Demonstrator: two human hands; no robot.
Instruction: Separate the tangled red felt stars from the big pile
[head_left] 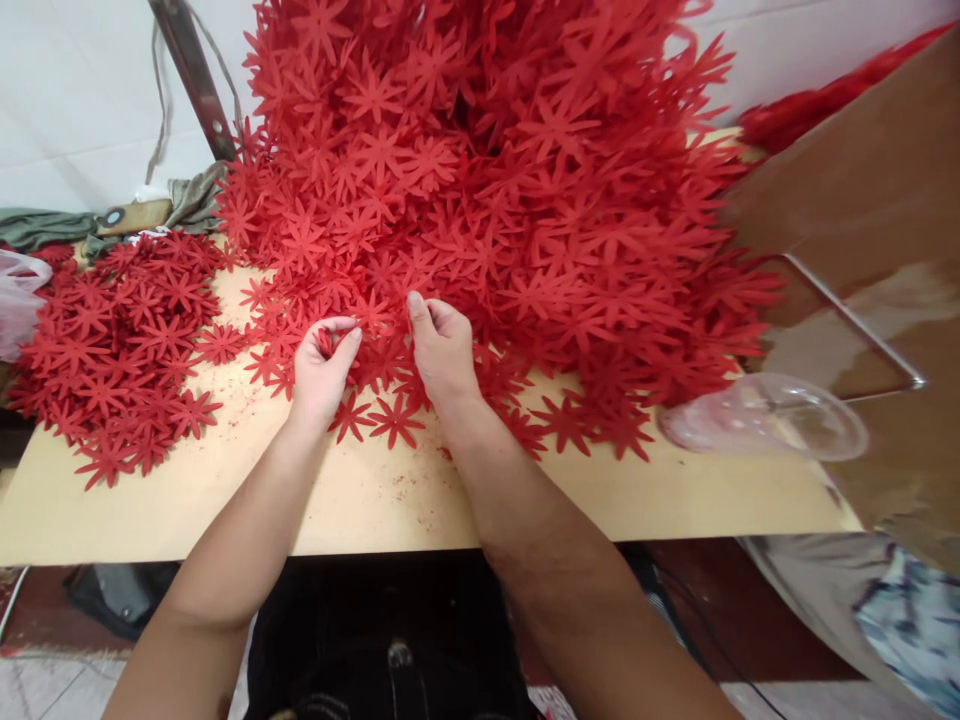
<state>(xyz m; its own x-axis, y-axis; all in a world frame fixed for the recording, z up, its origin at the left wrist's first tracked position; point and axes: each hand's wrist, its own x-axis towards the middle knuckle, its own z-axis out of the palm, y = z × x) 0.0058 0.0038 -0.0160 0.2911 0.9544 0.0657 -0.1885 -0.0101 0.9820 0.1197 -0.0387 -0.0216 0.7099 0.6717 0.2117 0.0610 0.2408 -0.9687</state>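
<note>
My left hand [324, 368] is closed in front of the big pile, thumb and index finger pinched together. Some red material [325, 343] shows in the curl of its fingers; its exact shape is partly covered. To the right, my right hand [444, 352] is also closed, thumb pressed against the bent fingers. Whatever lies in that pinch is hidden against the red behind it. A tall heap of red flower-shaped cutouts [465, 210] rises just beyond both hands. Single flower cutouts [396, 421] lie flat on the table between my forearms.
A smaller heap of red flower cutouts [131, 340] sits at the left. On the right, a clear plastic cup [757, 418] lies on its side by a brown cardboard sheet [885, 220]. The pale table [360, 520] carries red crumbs. A plastic bag [21, 300] hangs at the far left.
</note>
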